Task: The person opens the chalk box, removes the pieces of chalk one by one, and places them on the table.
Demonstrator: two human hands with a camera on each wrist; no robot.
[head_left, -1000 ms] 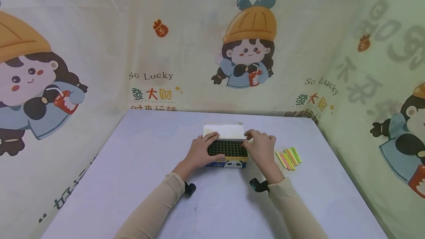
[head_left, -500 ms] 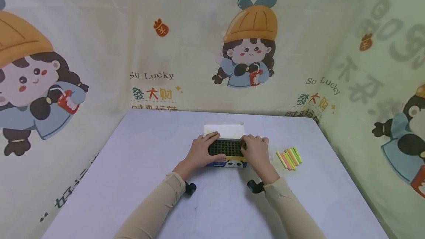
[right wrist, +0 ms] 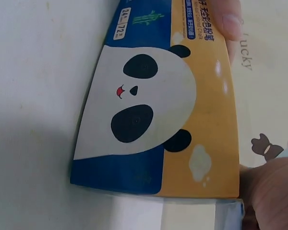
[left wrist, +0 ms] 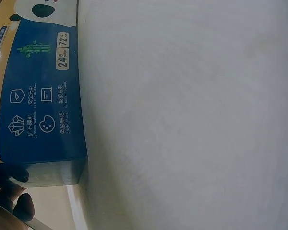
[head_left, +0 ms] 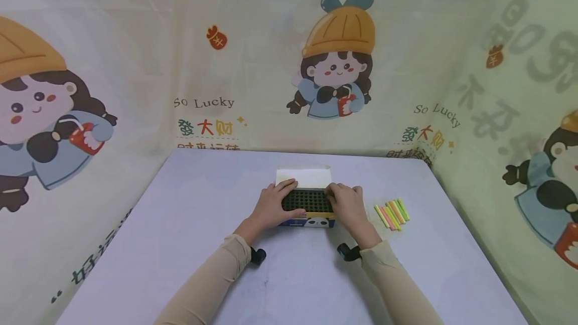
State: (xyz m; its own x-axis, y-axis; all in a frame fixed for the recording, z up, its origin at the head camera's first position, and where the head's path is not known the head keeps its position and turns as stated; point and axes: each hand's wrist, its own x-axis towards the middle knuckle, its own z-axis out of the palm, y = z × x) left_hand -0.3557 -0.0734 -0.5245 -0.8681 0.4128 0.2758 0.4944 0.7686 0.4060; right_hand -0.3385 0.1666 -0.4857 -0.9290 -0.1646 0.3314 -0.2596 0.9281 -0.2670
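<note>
A chalk box [head_left: 295,222] with a panda on its blue and yellow front stands on the table, its white lid [head_left: 307,178] raised at the back. Inside is a black insert [head_left: 309,198] full of round holes. My left hand [head_left: 273,204] holds the box's left end, thumb along the front top edge and fingers toward the back. At the right end my right hand [head_left: 349,207] bends its fingers over the insert. Whatever lies between those fingertips is hidden. The panda front [right wrist: 149,96] fills the right wrist view; the box side [left wrist: 43,91] shows in the left wrist view.
Several chalk sticks [head_left: 392,214] in yellow, green, pink and orange lie side by side to the right of my right hand. The white table [head_left: 289,275] ends at a printed cloth backdrop [head_left: 262,64] behind and at both sides.
My right hand has come left and slightly down, from beside the box onto its right end, with the fingertips drawn in. My left hand, the box and the chalk sticks stay put.
</note>
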